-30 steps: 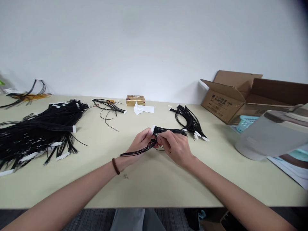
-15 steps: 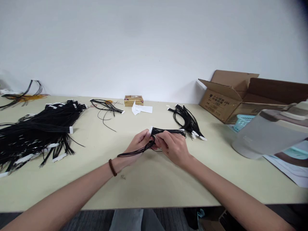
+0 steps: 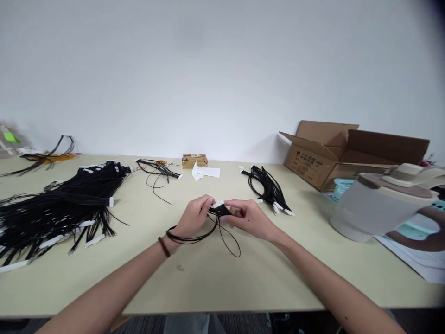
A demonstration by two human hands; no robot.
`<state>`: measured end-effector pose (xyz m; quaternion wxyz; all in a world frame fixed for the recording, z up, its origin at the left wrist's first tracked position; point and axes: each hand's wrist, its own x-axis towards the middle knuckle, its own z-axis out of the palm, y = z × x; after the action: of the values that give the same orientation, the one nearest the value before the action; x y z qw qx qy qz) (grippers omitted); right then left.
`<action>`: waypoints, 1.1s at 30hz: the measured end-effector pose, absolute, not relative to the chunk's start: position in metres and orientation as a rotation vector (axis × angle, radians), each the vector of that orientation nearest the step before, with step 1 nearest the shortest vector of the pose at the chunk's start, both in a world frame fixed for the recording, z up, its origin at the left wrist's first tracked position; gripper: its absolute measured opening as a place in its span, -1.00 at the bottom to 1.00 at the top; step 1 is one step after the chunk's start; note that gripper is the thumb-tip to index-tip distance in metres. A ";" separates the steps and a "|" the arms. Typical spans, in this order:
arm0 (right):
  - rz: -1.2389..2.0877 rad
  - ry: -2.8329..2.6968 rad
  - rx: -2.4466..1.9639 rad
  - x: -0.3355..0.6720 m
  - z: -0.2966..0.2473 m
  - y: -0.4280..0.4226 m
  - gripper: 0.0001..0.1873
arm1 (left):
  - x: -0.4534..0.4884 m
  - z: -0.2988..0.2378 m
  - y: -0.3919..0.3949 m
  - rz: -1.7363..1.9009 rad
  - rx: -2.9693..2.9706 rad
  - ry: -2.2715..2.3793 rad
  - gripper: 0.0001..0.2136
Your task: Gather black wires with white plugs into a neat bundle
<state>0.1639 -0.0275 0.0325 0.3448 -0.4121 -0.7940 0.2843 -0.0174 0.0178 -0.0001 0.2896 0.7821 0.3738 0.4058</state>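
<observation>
Both my hands meet over the middle of the pale table (image 3: 215,283), holding one folded black wire harness (image 3: 194,237) with a white connector. My left hand (image 3: 193,218) is closed on the bundle near the connector, and its loop hangs down to my wrist. My right hand (image 3: 251,218) pinches the same bundle from the right; a thin black wire loop (image 3: 229,241) trails from it onto the table. A brown band sits on my left wrist.
A big heap of black harnesses (image 3: 55,208) fills the left side. A smaller bunch (image 3: 267,188) lies beyond my right hand. Loose wires (image 3: 158,169), a small gold box (image 3: 194,160) and white paper sit at the back. An open cardboard box (image 3: 327,155) and a grey kettle (image 3: 368,208) stand right.
The harness is now folded tighter between my hands, no longer stretching right, and a thin loop has dropped onto the table. The head view has tilted, shifting the scene lower.
</observation>
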 end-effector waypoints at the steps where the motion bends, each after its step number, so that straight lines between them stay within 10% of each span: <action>1: 0.933 -2.026 -1.034 0.164 0.036 -0.029 -0.70 | -0.018 0.000 0.018 1.100 2.194 1.033 -0.65; 6: 1.238 -1.564 -0.941 0.177 0.051 -0.026 -0.64 | -0.021 -0.003 0.014 0.980 2.497 0.913 -0.65; 13: 0.622 -0.853 -0.703 0.230 0.059 0.005 -0.65 | -0.026 -0.006 0.016 0.681 2.612 0.798 -0.58; 23: -0.123 -1.054 -0.712 0.257 0.061 0.008 -0.75 | -0.032 -0.008 0.025 0.777 2.749 0.883 -0.51; 33: -0.331 -1.636 -1.677 0.294 0.024 0.030 -0.82 | -0.030 -0.015 0.027 0.701 2.837 0.845 -0.56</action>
<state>0.2937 0.0305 0.0238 0.3781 -0.6562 -0.6401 -0.1295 -0.0303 0.0275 -0.0152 0.0498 0.9314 0.2774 0.2303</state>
